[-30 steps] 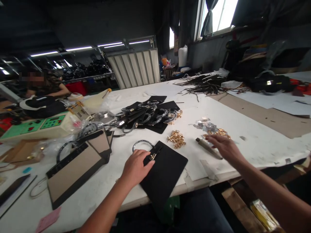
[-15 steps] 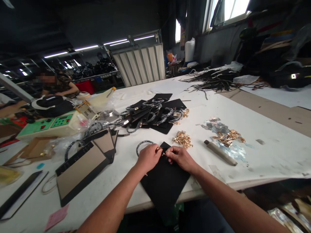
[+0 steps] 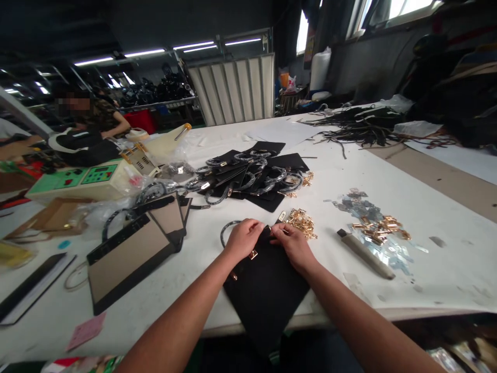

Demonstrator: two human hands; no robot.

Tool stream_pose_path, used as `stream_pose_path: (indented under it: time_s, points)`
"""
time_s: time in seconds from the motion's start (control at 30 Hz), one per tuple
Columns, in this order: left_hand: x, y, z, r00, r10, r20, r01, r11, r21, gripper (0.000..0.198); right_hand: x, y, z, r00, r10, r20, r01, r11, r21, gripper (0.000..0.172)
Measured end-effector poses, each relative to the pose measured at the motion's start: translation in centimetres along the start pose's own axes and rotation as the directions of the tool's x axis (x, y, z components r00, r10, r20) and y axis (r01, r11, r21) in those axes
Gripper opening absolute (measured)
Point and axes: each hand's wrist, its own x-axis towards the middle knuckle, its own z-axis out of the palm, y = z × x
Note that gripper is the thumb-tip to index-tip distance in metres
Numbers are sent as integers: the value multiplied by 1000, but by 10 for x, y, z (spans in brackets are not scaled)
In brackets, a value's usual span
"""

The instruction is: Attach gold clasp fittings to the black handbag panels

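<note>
A black leather panel [image 3: 267,290] lies at the table's near edge, overhanging it, with a wrapped handle loop [image 3: 226,231] at its far end. My left hand [image 3: 243,238] is closed on the panel's top edge, and a small gold clasp [image 3: 253,254] shows just below its fingers. My right hand [image 3: 293,245] pinches the same top edge right beside it. A small heap of gold fittings [image 3: 302,222] lies just beyond my right hand.
A pile of black panels with handles [image 3: 248,178] sits farther back. A knife-like tool [image 3: 365,253] and gold and silver fittings [image 3: 375,223] lie to the right. Tan-and-black panels [image 3: 128,254] and a green-topped machine [image 3: 83,181] are left. A seated person [image 3: 91,129] is far left.
My right hand left the fittings by the tool and came to the panel's top edge beside my left hand. Both hands now grip that edge. The camera has tilted slightly.
</note>
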Motion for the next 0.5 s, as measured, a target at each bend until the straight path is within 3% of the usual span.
stream_pose_path:
  time_s: [0.1, 0.2, 0.33, 0.5]
  points:
    - [-15, -3, -2, 999, -44, 4, 41, 953, 301, 19, 3, -2, -5, 996, 61, 66, -46, 979, -198, 37]
    - [-17, -1, -1, 992, -125, 16, 106, 893, 438, 24, 4, -9, -10, 994, 40, 97, 7, 895, -446, 30]
    - [-6, 5, 3, 951, -307, 28, 265, 861, 434, 40, 1, -16, -14, 999, 0, 54, 32, 801, -598, 22]
    - [1, 1, 2, 921, -382, 79, 335, 877, 344, 43, -2, -14, -19, 999, 15, 42, 15, 760, -650, 24]
